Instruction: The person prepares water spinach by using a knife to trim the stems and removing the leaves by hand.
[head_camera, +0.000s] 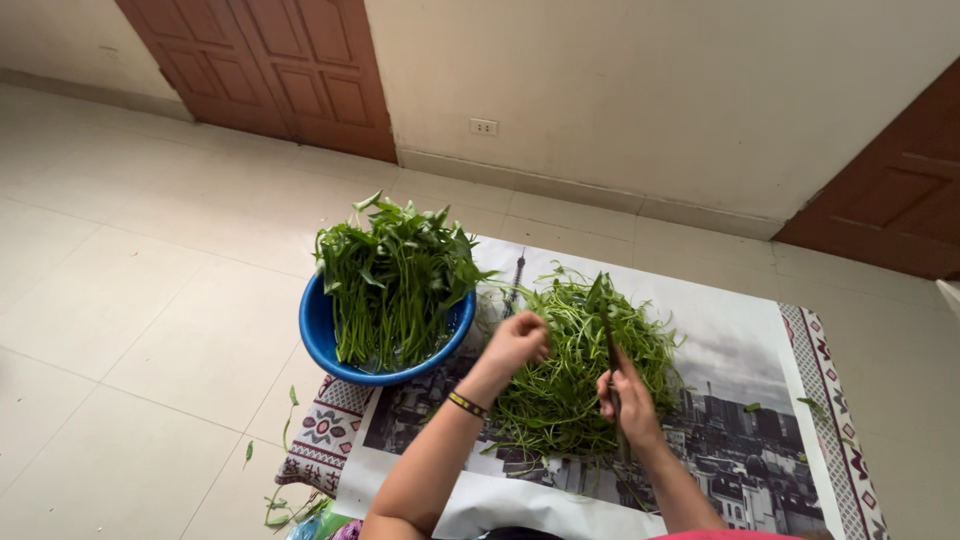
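My right hand (628, 398) grips one long green vegetable stem (607, 322) that stands upright, its leafy tip above the pile. My left hand (517, 343) is closed in a loose fist just left of that stem, over the near edge of a heap of stripped green stems (570, 370) lying on a large printed paper sheet (730, 360). Whether the left hand holds a bit of leaf I cannot tell. A blue basin (322, 345) full of leafy greens (395, 275) stands to the left of the heap, close to my left hand.
The paper sheet lies over a patterned mat (325, 430) on a pale tiled floor (130, 300). Stray leaves (285, 500) lie near the mat's left corner. Brown wooden doors (290, 70) and a white wall with a socket (484, 126) stand behind.
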